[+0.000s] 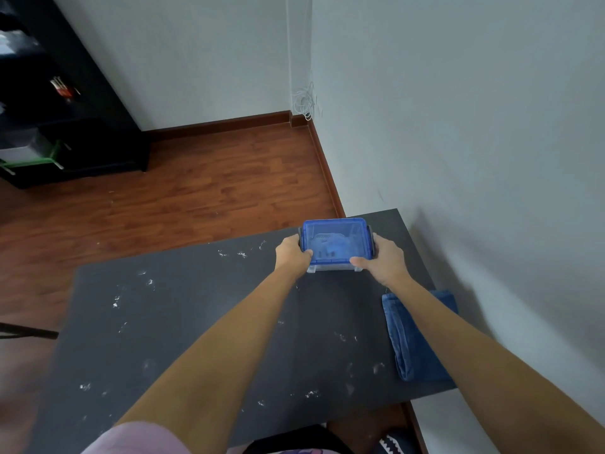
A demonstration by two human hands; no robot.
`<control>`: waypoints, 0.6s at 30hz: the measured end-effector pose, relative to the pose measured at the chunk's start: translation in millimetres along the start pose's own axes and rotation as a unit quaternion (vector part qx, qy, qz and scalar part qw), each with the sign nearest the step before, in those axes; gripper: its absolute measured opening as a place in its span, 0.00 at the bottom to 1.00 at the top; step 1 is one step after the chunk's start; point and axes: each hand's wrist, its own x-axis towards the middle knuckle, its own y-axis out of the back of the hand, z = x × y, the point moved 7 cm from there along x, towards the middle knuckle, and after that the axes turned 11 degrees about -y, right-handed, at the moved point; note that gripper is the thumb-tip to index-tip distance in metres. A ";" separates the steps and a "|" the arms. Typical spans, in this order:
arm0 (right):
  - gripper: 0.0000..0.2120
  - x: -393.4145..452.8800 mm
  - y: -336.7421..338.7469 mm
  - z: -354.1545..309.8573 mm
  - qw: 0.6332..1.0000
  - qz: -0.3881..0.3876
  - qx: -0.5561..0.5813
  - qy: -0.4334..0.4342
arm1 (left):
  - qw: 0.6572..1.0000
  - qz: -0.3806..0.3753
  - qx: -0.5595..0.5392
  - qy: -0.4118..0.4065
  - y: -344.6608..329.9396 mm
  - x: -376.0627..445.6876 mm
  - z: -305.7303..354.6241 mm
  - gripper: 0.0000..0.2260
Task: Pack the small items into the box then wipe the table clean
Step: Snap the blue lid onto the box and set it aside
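A small clear box with a blue see-through lid (pixel 335 242) sits at the far right part of the dark table (pixel 196 322). The lid is on, and pale items show faintly through it. My left hand (pixel 292 253) grips the box's left end and my right hand (pixel 383 257) grips its right end, thumbs lying on the lid's near edge. A folded blue cloth (pixel 415 342) lies on the table's right side, partly under my right forearm. White crumbs and smears (pixel 116 303) are scattered over the tabletop.
A white wall runs close along the table's right edge. Beyond the far edge is wooden floor, with a black shelf unit (pixel 65 126) at the back left. White cables (pixel 304 103) hang in the room's corner.
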 end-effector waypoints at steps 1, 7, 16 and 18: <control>0.27 -1.4 -1.7 0.3 1.000 0.000 -0.005 0.000 | 1.000 0.001 0.010 0.001 -1.1 -1.1 1.3 0.09; 0.38 -5.2 -3.6 2.5 0.999 -0.007 -0.029 -0.016 | 0.996 -0.008 0.084 0.020 -6.9 -3.1 10.7 0.12; 0.28 -13.2 3.5 -10.4 1.000 -0.005 -0.026 0.015 | 0.994 -0.008 0.102 0.026 -7.0 -4.6 11.7 0.11; 0.27 -14.0 3.3 -13.0 0.999 -0.005 -0.036 0.017 | 0.994 -0.013 0.106 0.022 -7.1 -4.9 12.8 0.11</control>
